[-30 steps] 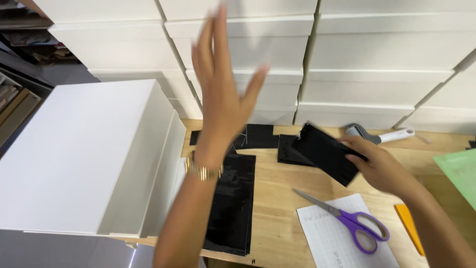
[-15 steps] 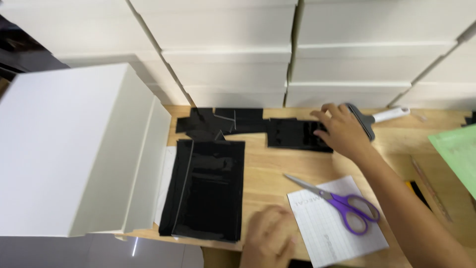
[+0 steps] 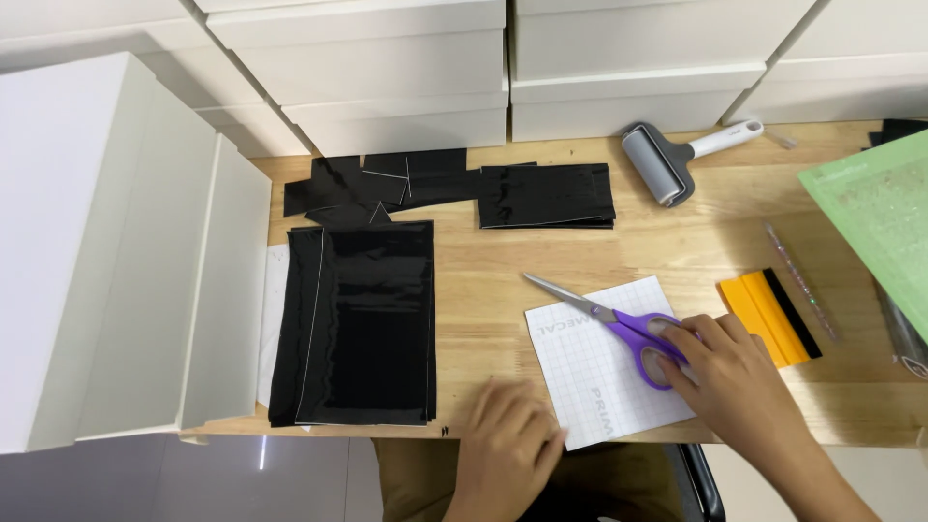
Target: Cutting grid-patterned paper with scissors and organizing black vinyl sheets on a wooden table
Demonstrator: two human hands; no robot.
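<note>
The right hand (image 3: 735,372) has its fingertips on the purple loop handles of the scissors (image 3: 619,324), touching rather than closed around them; the steel blades lie nearly shut, pointing up-left. The scissors rest on a white gridded backing sheet (image 3: 604,382) lying flat near the front edge of the wooden table (image 3: 493,280). The left hand (image 3: 507,440) lies loosely open, palm down, at that front edge, holding nothing, just beside the sheet's left corner. Left of it lies a glossy black vinyl stack (image 3: 372,324), with smaller black pieces behind. An orange squeegee (image 3: 768,314) sits just right of the scissors, a grey roller (image 3: 667,159) farther back before stacked white boxes (image 3: 387,68).
</note>
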